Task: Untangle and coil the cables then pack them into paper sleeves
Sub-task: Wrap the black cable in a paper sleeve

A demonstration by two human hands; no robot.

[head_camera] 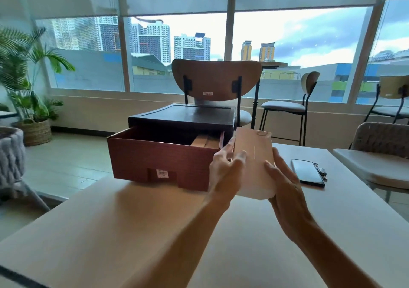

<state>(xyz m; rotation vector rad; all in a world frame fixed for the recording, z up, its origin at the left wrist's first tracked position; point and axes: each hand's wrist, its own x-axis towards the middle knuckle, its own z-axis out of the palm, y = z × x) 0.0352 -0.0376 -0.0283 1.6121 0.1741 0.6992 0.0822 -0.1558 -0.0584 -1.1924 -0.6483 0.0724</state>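
Note:
A tan paper sleeve (254,157) is held upright above the table, just right of the brown drawer box. My left hand (225,170) grips its left edge, thumb on the front face. My right hand (281,177) holds its right edge, fingers behind it. The drawer (159,157) stands pulled out of a dark case (183,119). Inside the drawer, more tan sleeves (203,142) stand on edge at the back right. No cable is visible; whatever the held sleeve contains is hidden.
A black phone (307,171) with keys (322,171) lies on the table (110,232) to the right of my hands. Chairs stand behind the table (215,79) and at the right (380,141). A potted plant (28,93) stands at the far left by the window.

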